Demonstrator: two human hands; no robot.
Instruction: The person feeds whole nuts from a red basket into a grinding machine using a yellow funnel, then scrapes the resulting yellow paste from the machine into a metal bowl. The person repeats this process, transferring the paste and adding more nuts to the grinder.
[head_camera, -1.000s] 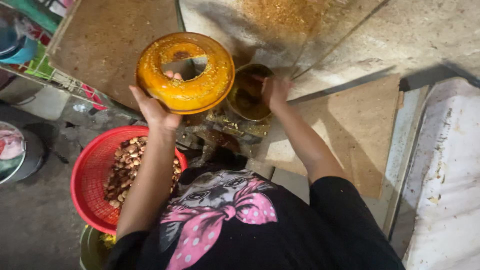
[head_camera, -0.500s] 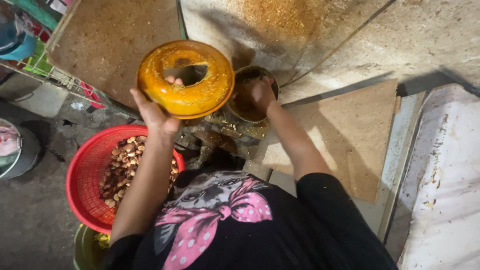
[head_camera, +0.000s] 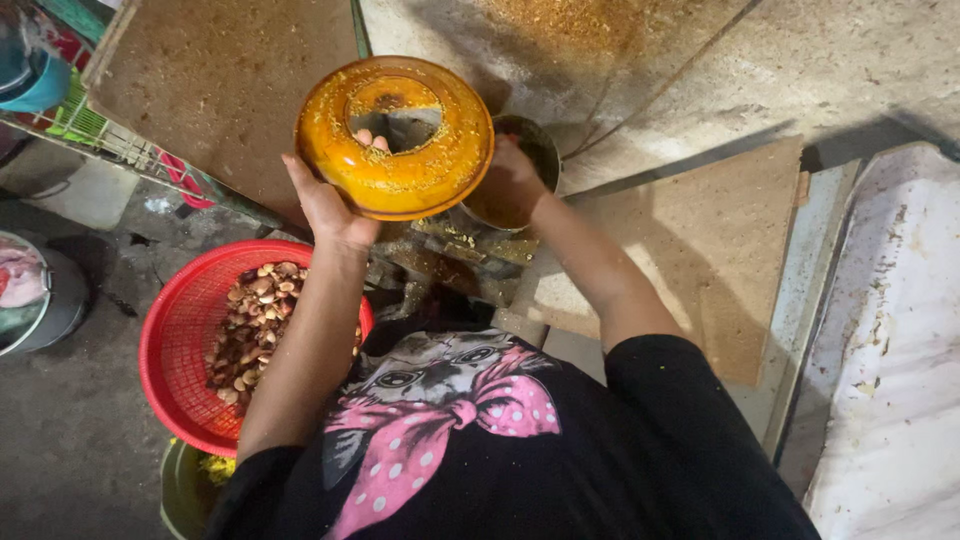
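My left hand (head_camera: 330, 205) holds up a round orange-coated metal lid (head_camera: 395, 135) with a hole in its middle, smeared with yellow paste. My right hand (head_camera: 510, 180) reaches down into the round metal hopper (head_camera: 535, 150) of a paste-caked grinding machine (head_camera: 450, 260), fingers inside among the orange paste. Whether that hand grips anything is hidden. My black shirt with a pink bow print fills the lower part of the view.
A red plastic basket (head_camera: 175, 345) of brown nuts sits at lower left, over a yellowish bucket (head_camera: 185, 490). A metal pot (head_camera: 35, 300) stands at far left. Brown boards (head_camera: 220, 80) and a dusty concrete floor lie beyond; a white sheet (head_camera: 895, 340) runs along the right.
My right hand has moved from the hopper's rim down into it. The lid in my left hand has shifted slightly and stays raised.
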